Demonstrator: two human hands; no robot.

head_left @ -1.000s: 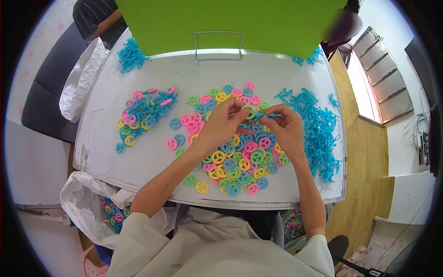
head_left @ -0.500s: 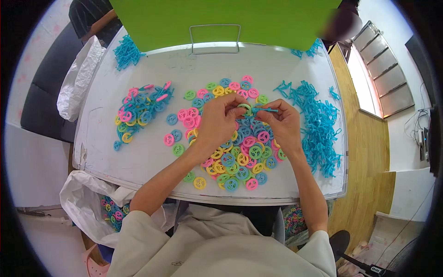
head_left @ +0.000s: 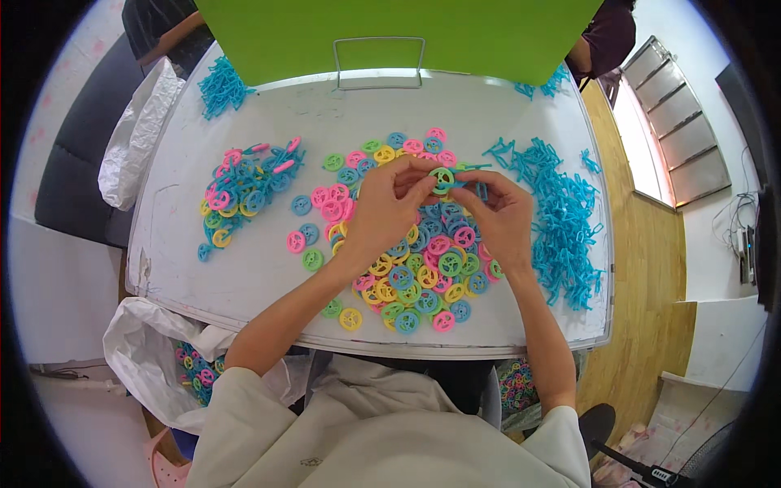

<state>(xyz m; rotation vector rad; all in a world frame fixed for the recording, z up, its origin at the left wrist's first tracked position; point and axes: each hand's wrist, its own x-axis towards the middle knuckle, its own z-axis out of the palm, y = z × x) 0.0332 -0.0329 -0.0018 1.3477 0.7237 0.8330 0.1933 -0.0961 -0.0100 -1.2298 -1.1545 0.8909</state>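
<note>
My left hand [head_left: 389, 210] pinches a green plastic wheel [head_left: 442, 179] above the middle of the white table [head_left: 244, 276]. My right hand [head_left: 500, 218] meets it from the right, holding a small blue plastic piece [head_left: 480, 189] against the wheel. Under both hands lies a heap of pink, yellow, green and blue wheels [head_left: 415, 268]. A pile of loose blue pieces [head_left: 561, 211] spreads to the right of my right hand.
A heap of joined wheels and blue pieces [head_left: 244, 191] lies at the left. More blue pieces [head_left: 220, 85] sit at the far left corner. A green board [head_left: 390, 32] with a wire handle [head_left: 378, 61] stands at the back. White bags [head_left: 142, 134] hang off the left edge.
Both hands have kept together over the heap. The green wheel now shows plainly between my fingertips, with the blue piece brought up against it.
</note>
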